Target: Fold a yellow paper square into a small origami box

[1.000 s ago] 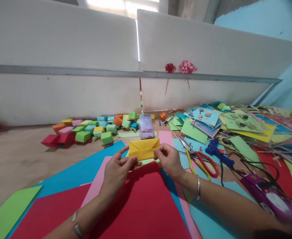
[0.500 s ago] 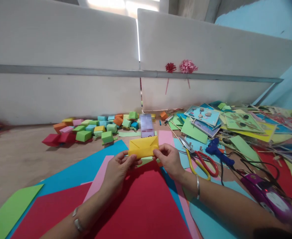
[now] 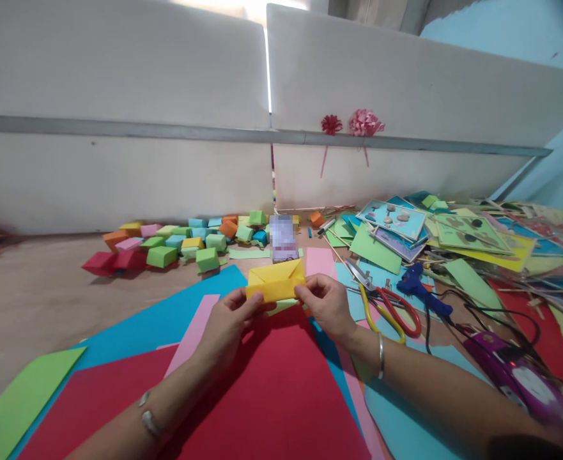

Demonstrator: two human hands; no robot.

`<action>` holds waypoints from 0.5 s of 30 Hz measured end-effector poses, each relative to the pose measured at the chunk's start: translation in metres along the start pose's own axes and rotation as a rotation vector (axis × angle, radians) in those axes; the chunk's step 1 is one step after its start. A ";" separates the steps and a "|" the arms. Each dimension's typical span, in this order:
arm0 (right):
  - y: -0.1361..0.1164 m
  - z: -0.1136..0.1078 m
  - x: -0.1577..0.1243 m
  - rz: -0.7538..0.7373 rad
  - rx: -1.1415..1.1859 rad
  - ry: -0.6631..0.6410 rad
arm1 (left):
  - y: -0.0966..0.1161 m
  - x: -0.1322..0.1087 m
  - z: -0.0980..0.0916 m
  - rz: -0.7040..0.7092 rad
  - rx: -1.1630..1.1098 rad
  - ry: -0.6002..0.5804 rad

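Note:
A folded yellow paper piece [image 3: 276, 280], shaped like a small envelope, is held up between both hands above a red sheet [image 3: 266, 390]. My left hand [image 3: 226, 322] pinches its lower left corner with thumb and fingers. At the lower right edge, my right hand [image 3: 326, 305] grips the same piece with its fingers closed. Both wrists wear a silver bangle.
Blue, pink and green sheets lie under the red one. Several small folded paper boxes [image 3: 176, 246] sit at the back left. Scissors [image 3: 381, 303], a blue glue gun [image 3: 420, 287], a purple device [image 3: 516, 377] with cables and piled craft cards [image 3: 434, 233] crowd the right. White partition panels stand behind.
The yellow piece has been folded smaller and flatter between my hands, and both hands have shifted slightly upward in view.

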State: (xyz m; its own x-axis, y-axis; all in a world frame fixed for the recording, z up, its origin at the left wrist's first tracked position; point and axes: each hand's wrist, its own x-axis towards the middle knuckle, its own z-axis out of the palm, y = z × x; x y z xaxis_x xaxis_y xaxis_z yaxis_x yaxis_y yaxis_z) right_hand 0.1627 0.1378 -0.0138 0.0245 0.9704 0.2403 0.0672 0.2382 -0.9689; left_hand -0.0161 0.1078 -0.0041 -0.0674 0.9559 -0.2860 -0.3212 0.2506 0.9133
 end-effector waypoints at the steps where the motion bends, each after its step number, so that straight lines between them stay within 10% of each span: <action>1: 0.000 -0.001 0.000 -0.009 0.019 -0.023 | 0.001 0.001 0.000 0.005 -0.019 -0.034; 15: 0.002 0.004 0.002 0.191 0.234 -0.068 | -0.008 0.006 0.000 0.047 -0.085 -0.037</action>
State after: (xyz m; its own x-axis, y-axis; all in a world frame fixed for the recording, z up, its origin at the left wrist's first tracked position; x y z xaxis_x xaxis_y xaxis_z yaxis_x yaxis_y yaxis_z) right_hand 0.1591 0.1406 -0.0158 -0.0529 0.9970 0.0558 -0.1637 0.0465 -0.9854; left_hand -0.0135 0.1111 -0.0133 -0.0496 0.9717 -0.2310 -0.3977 0.1929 0.8970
